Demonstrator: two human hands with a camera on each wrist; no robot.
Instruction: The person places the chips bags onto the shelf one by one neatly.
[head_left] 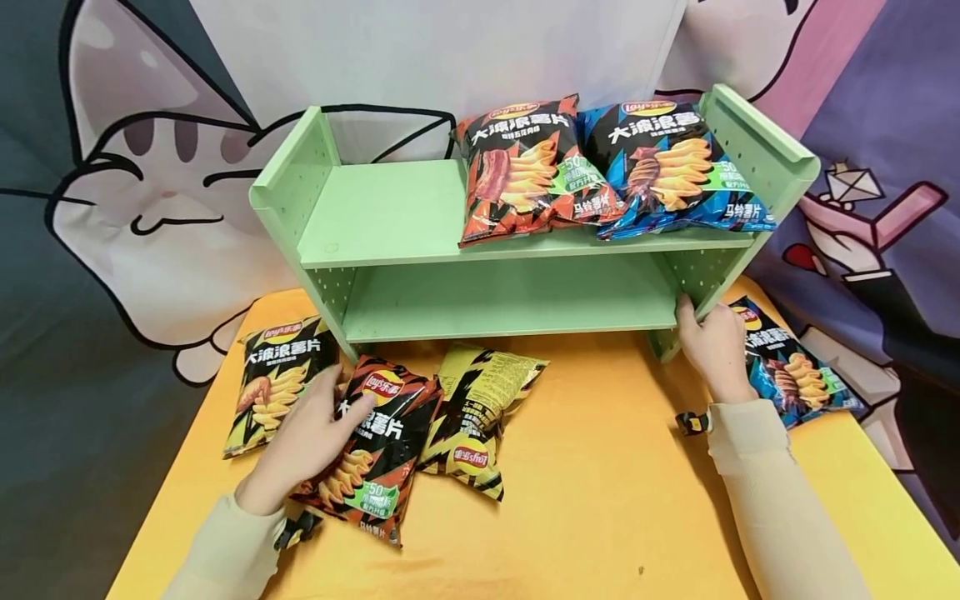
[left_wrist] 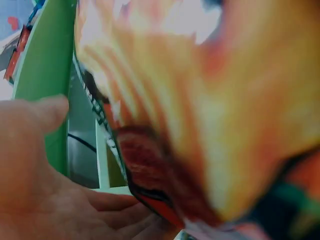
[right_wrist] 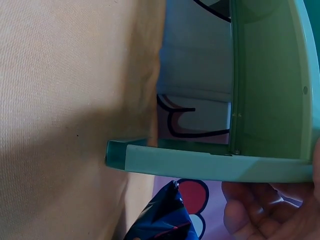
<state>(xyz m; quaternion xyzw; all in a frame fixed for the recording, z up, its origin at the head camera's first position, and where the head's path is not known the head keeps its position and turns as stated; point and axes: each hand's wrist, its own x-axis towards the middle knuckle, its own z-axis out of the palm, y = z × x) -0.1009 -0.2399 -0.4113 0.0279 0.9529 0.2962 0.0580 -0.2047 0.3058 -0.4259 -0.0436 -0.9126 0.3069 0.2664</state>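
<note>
My left hand (head_left: 318, 437) is at the left edge of a red and black chip bag (head_left: 375, 450). In the left wrist view the thumb stands off the bag and the extended fingers reach behind its edge, their tips hidden. A yellow and black chip bag (head_left: 277, 379) lies beside that hand, and another yellow bag (head_left: 480, 408), printed back up, is right of the red one. My right hand (head_left: 712, 346) grips the lower right side panel (right_wrist: 215, 165) of a green two-tier shelf (head_left: 510, 304), thumb inside and fingers outside.
On the shelf's upper tier lean a red chip bag (head_left: 525, 171) and a blue chip bag (head_left: 667, 171). Another blue bag (head_left: 795, 367) lies on the yellow tabletop (head_left: 585, 500) beyond my right wrist. A cartoon-printed cloth (head_left: 420, 50) hangs behind.
</note>
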